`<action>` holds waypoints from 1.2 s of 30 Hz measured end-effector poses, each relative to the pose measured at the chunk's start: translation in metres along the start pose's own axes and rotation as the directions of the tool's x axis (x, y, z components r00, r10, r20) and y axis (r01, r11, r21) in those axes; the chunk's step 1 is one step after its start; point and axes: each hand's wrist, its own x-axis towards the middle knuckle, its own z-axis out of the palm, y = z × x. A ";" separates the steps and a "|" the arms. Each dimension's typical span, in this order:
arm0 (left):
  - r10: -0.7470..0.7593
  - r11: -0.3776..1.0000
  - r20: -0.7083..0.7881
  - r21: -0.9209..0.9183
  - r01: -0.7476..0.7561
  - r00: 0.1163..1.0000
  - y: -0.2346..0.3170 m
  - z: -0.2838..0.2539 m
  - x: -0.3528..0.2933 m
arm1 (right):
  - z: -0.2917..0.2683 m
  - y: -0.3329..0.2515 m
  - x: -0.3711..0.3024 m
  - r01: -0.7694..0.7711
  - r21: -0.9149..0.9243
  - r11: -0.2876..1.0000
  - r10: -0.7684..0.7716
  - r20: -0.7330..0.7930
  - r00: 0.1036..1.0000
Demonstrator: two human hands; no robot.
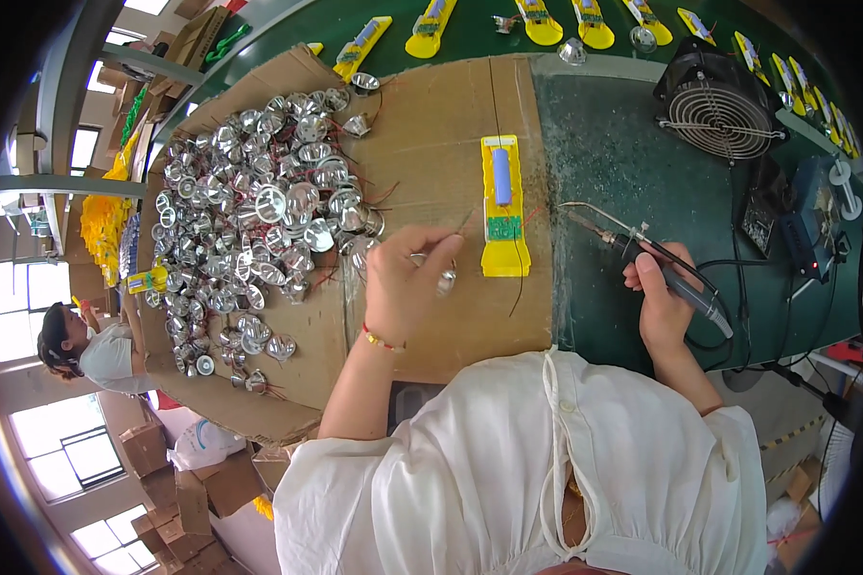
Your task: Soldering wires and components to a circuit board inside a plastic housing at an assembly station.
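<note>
My left hand [408, 283] is closed in a pinch over the cardboard. Silvery parts of a reflector cup [447, 281] show under its fingers, and a thin wire sticks up past the fingertips. To its right lies a long yellow housing [506, 261] with a blue-violet cylindrical battery [501, 177] and a green circuit board [504, 228]. A loose dark wire trails from the board over the near end. My right hand [664, 302] is wrapped round a soldering iron [690, 297] with a thin curved metal tube; its tip points left toward the housing, apart from it.
A large heap of reflector cups [259, 201] with wires fills the cardboard tray [431, 105] on the left. A black fan [724, 115] and a blue soldering station [805, 230] stand at right. More yellow housings [431, 27] line the far edge. Another person [105, 350] is at far left.
</note>
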 end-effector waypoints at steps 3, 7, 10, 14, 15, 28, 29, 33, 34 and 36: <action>-0.134 0.989 0.013 -0.067 0.135 0.991 0.000 0.013 -0.011 | 0.010 -0.007 -0.011 0.025 0.009 1.000 -0.025 0.092 0.995; -0.067 0.997 -0.045 -0.037 0.065 0.997 0.001 0.031 -0.017 | 0.017 -0.001 -0.015 0.203 -0.171 0.964 -0.166 0.207 0.964; 0.082 0.997 -0.045 0.017 -0.082 0.996 -0.005 0.035 -0.018 | 0.023 0.002 -0.015 0.229 -0.230 0.946 -0.178 0.221 0.959; 0.127 0.991 -0.001 0.035 -0.127 0.992 -0.008 0.035 -0.017 | 0.029 0.005 -0.016 0.199 -0.200 0.959 -0.162 0.189 0.969; 0.126 0.991 0.001 0.034 -0.126 0.992 -0.007 0.035 -0.017 | 0.030 0.003 -0.016 0.173 -0.189 0.967 -0.136 0.191 0.972; 0.144 0.990 -0.053 0.017 -0.143 0.988 -0.007 0.040 -0.014 | 0.031 0.009 -0.014 0.054 -0.119 0.991 -0.031 0.190 0.981; 0.137 0.991 -0.058 0.002 -0.137 0.989 -0.007 0.041 -0.014 | 0.032 0.009 -0.014 0.053 -0.118 0.992 -0.030 0.189 0.981; 0.116 0.993 -0.067 -0.001 -0.116 0.991 -0.006 0.041 -0.014 | 0.033 0.004 -0.015 -0.013 -0.022 1.000 0.016 0.145 0.989; 0.121 0.993 -0.066 0.004 -0.121 0.990 -0.006 0.041 -0.013 | 0.032 0.003 -0.015 -0.046 0.021 0.999 0.042 0.129 0.991; 0.126 0.992 -0.066 0.010 -0.125 0.990 -0.005 0.041 -0.013 | 0.030 0.003 -0.014 -0.035 0.016 0.999 0.033 0.135 0.990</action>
